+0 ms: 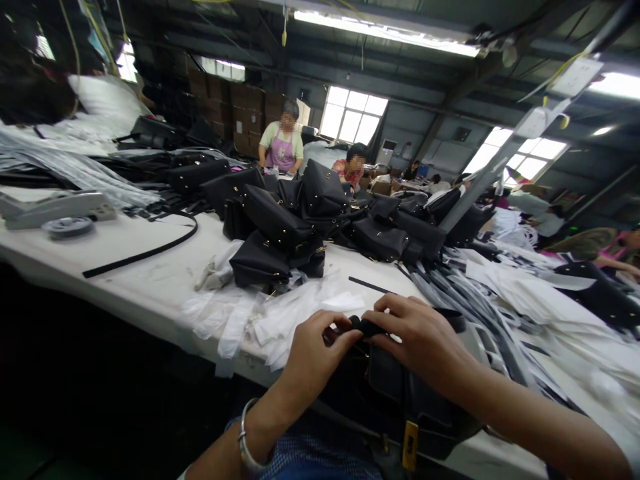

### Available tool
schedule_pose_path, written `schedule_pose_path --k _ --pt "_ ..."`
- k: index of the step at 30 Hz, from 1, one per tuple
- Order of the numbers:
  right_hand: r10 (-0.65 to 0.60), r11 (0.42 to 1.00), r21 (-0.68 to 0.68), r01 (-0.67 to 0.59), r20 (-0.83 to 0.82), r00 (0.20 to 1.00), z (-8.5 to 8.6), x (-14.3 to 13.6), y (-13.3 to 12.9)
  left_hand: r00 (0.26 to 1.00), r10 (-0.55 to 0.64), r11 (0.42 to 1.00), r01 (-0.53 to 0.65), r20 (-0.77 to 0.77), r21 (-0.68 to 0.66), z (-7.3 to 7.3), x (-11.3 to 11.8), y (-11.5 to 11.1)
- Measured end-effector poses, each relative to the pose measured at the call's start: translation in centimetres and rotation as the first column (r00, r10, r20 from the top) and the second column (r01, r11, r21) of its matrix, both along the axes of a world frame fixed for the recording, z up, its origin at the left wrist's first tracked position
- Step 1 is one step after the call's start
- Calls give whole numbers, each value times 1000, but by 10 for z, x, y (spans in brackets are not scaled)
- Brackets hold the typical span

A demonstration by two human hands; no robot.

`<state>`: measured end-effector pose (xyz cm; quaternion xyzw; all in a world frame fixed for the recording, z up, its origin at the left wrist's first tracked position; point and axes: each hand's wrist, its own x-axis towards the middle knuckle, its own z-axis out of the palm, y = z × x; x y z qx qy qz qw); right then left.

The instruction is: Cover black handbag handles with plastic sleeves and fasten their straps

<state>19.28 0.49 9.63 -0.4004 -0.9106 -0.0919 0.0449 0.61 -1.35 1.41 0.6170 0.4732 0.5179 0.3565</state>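
A black handbag (435, 420) lies at the table's front edge, close to my body, with a gold metal piece (410, 443) hanging at its front. Above it, my left hand (320, 340) pinches a black strap (371, 328) between thumb and fingers. My right hand (415, 333) grips the same strap just beside the left fingertips. Both hands are closed, and the fingers cover much of the strap. How it joins the bag is hidden.
Black bags (280, 220) are heaped mid-table behind white wrapping sheets (295, 313). At left lie a loose black strip (145, 257), a tape roll (69, 227) and a grey tool (55, 208). Wrapped straps (450, 300) and a slanted metal post (480, 170) stand right. Co-workers (283, 143) are beyond.
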Motion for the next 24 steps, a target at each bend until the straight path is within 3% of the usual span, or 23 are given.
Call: schedule_pose_path --k 7,12,16,24 --pt "43 962 266 -52 38 998 -5 -6 -5 999 2 999 -4 -39 -40 18 4 1" --pt "52 953 300 -48 -6 999 -5 -5 -10 987 -62 956 102 150 -277 24 16 -1" --pt "103 943 324 -80 -54 993 -6 -3 -8 959 -46 961 119 281 -248 16 24 -2" --pt "179 953 254 -163 -38 983 -4 3 -6 932 -258 933 308 254 -186 11 3 -4"
